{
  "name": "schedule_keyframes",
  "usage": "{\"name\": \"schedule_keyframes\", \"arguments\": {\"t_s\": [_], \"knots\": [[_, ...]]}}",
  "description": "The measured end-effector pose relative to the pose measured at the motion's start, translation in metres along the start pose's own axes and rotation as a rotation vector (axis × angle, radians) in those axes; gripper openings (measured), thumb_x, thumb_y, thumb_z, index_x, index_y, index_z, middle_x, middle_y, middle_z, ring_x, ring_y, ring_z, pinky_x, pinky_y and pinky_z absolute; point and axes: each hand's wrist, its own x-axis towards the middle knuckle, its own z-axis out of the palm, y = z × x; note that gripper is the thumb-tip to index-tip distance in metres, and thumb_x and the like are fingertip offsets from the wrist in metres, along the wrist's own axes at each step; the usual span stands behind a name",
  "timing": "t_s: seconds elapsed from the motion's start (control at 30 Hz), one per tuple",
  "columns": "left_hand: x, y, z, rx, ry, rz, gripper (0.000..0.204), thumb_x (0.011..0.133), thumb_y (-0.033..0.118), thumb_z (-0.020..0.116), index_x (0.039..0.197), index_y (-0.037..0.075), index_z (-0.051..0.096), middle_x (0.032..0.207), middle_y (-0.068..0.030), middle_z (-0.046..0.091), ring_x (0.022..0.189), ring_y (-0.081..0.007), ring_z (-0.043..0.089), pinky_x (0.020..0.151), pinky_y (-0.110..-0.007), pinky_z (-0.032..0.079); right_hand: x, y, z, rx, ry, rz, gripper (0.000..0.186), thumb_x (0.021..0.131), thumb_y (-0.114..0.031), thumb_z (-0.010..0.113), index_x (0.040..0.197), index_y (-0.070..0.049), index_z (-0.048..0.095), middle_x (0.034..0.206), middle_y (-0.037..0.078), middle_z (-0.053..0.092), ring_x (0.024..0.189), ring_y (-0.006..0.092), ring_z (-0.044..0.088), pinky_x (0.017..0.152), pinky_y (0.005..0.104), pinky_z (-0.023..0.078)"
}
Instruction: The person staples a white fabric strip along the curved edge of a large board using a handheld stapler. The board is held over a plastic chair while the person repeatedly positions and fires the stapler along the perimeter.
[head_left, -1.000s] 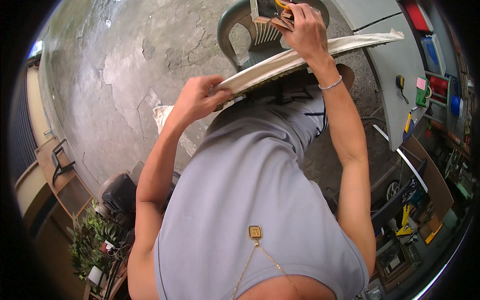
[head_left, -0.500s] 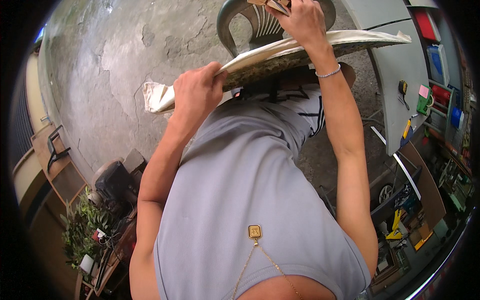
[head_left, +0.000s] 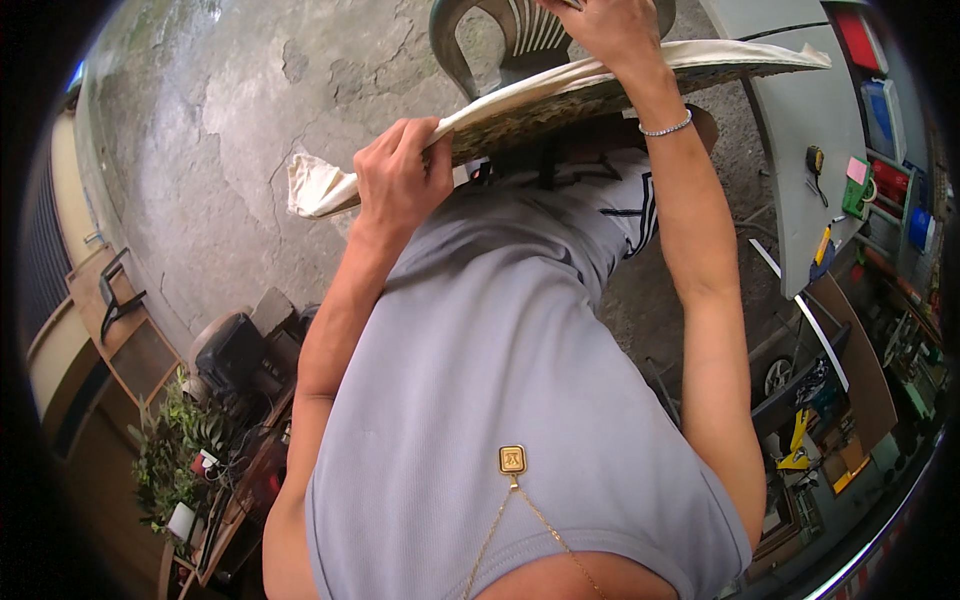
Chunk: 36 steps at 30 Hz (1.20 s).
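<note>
From my remote post I view the left hand (head_left: 403,172) closed on a cloth-edged panel (head_left: 530,120), its fingers curled over the white fabric (head_left: 525,92). From this grip the panel runs rightward, passing behind the wrist of the right hand (head_left: 618,35); a crumpled fabric end (head_left: 315,186) projects just to the left. The right hand is cut off above, and I cannot tell whether it grips anything. Beyond the grip stands a slatted chair (head_left: 450,50); well rightward, a grey table (head_left: 812,110) bears a tape measure (head_left: 815,160).
</note>
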Motion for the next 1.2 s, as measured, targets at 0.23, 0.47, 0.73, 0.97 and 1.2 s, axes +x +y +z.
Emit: {"name": "schedule_keyframes", "arguments": {"t_s": [0.23, 0.47, 0.73, 0.97, 1.2], "knots": [[0.004, 0.022, -0.009, -0.162, -0.097, -0.288, 0.004, 0.078, 0.005, 0.068, 0.078, 0.002, 0.066, 0.07, -0.0146, 0.065, 0.059, -0.0321, 0.063, 0.054, -0.037, 0.049, -0.01, 0.0, -0.003, -0.045, 0.033, -0.051, 0.042, 0.078, -0.035, 0.08, 0.099, -0.001, 0.065, 0.089, 0.015, 0.062, 0.084, 0.0339, 0.063, 0.076, 0.0452, 0.049], [0.013, 0.014, -0.019, -0.42, -0.478, -0.589, 0.017, 0.077, 0.011, 0.071, 0.082, -0.005, 0.07, 0.064, -0.0122, 0.061, 0.054, -0.0163, 0.054, 0.053, -0.032, 0.043, -0.026, -0.009, -0.036, 0.007, 0.201, -0.249, 0.049, 0.084, -0.041, 0.074, 0.108, 0.0, 0.063, 0.094, 0.016, 0.061, 0.085, 0.0353, 0.059, 0.077, 0.0448, 0.047], [-0.01, 0.009, -0.011, -0.627, -0.616, -0.639, 0.023, 0.077, 0.014, 0.072, 0.076, -0.007, 0.065, 0.053, -0.0075, 0.048, 0.053, -0.008, 0.041, 0.047, -0.032, 0.034, -0.104, -0.102, -0.163, 0.105, -0.294, 0.025, 0.05, 0.055, 0.001, 0.074, 0.103, -0.004, 0.062, 0.096, 0.011, 0.063, 0.092, 0.0332, 0.062, 0.079, 0.0424, 0.049], [0.013, -0.008, -0.013, -0.779, -0.775, -0.783, 0.023, 0.08, 0.015, 0.071, 0.072, -0.007, 0.065, 0.057, 0.0042, 0.047, 0.055, -0.0047, 0.039, 0.048, -0.028, 0.03, -0.169, -0.142, -0.163, 0.526, -0.592, 0.657, 0.043, 0.074, -0.006, 0.083, 0.108, 0.008, 0.06, 0.097, 0.02, 0.063, 0.082, 0.0335, 0.064, 0.075, 0.037, 0.053], [0.013, 0.01, -0.016, -0.835, -0.847, -0.972, 0.021, 0.079, 0.013, 0.069, 0.067, -0.003, 0.065, 0.058, 0.0036, 0.052, 0.054, -0.0052, 0.042, 0.049, -0.027, 0.032, -0.186, -0.156, -0.153, 0.485, -0.489, 0.734, 0.047, 0.075, -0.014, 0.085, 0.108, 0.009, 0.06, 0.094, 0.016, 0.062, 0.078, 0.0218, 0.062, 0.065, 0.0318, 0.051]]}}
